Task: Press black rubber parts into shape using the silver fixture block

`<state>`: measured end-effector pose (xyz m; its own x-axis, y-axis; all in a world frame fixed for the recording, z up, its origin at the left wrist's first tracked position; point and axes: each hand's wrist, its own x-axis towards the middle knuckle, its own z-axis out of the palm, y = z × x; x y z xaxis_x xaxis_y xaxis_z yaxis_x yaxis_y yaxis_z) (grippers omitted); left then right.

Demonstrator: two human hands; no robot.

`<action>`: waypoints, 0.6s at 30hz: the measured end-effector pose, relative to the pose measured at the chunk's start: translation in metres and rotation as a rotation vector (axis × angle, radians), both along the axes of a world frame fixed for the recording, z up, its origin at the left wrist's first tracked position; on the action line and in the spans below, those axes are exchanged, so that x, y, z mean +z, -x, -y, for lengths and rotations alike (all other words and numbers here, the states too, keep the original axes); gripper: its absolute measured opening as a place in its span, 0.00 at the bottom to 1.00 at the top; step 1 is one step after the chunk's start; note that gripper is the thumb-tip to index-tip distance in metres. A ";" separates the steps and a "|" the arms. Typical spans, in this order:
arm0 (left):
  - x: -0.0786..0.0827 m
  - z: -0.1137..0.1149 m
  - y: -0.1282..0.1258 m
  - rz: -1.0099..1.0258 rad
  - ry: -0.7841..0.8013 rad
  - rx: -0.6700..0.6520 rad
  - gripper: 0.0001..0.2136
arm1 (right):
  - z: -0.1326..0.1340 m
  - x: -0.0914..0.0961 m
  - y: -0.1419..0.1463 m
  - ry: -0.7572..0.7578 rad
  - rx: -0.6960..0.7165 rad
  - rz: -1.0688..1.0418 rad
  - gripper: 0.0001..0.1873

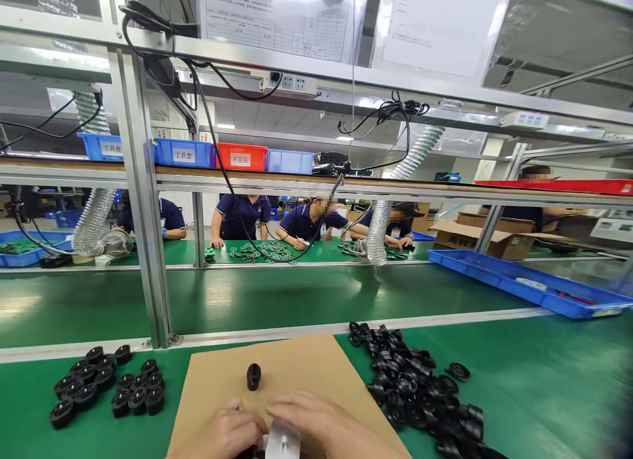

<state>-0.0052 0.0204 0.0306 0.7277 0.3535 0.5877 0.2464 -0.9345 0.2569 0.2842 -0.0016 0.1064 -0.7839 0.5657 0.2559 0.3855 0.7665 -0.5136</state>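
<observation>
At the bottom of the head view, my left hand (225, 432) is closed, its fingers curled around something whitish and dark that is mostly hidden. Beside it my right hand (321, 423) is bent around the far side of a silvery metal block (283, 440) with a small pin on its face, its fingers pressed together and slightly blurred. Both hands are over a brown cardboard sheet (316, 360). Just beyond them one small black round plastic part (254, 376) stands on the cardboard.
Black round parts (82, 383) stand grouped on the green table at left. A heap of black plastic parts (410, 386) lies at right. A metal post (141, 202) rises at left. Beyond are a blue tray (524, 284), a clear hose (378, 231) and several people at work.
</observation>
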 end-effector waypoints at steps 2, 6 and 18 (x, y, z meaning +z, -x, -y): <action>0.000 0.000 -0.001 0.000 -0.029 0.005 0.28 | -0.002 -0.004 0.007 -0.022 0.033 0.011 0.28; 0.003 0.001 -0.003 0.007 -0.049 0.017 0.27 | -0.008 -0.022 0.021 -0.274 -0.090 0.140 0.18; 0.005 0.002 -0.001 -0.044 -0.136 0.032 0.23 | -0.012 -0.032 0.018 -0.474 -0.060 0.193 0.23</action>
<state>-0.0043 0.0182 0.0356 0.7437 0.2957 0.5996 0.2845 -0.9516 0.1166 0.2662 0.0106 0.0743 -0.8119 0.4679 0.3492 0.4894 0.8716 -0.0300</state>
